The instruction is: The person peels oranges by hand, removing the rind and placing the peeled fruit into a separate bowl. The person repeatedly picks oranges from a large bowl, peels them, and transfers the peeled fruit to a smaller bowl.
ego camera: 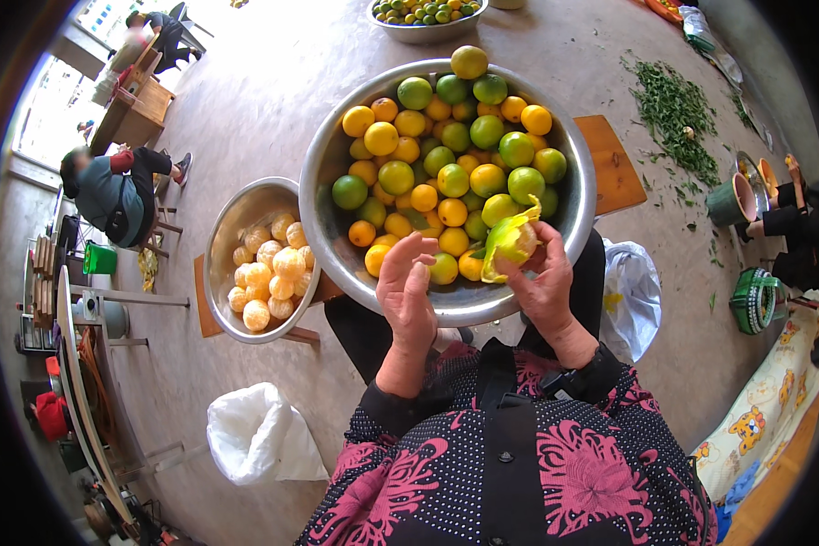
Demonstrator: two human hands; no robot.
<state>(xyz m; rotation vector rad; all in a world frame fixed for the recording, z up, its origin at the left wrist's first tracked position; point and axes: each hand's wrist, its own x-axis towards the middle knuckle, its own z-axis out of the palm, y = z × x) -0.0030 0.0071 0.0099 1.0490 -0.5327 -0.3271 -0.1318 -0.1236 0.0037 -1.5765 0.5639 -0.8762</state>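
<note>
My right hand (542, 280) grips a partly peeled citrus fruit (512, 244), its yellow-green peel hanging loose around the pale flesh. To its left, my left hand (408, 280) is raised over the near rim with its fingers apart and nothing in them. Both are above a large metal basin (583, 170) of unpeeled green, yellow and orange citrus fruits (439, 162). A smaller metal bowl (217, 273) at the left holds several peeled citrus fruits (289, 263).
A wooden bench (607, 164) supports the basin. White sacks stand on the floor at the left (249, 430) and right (631, 293). Green leaves (676, 112) lie at the upper right. One person (109, 194) sits at the left, another (795, 225) at the far right.
</note>
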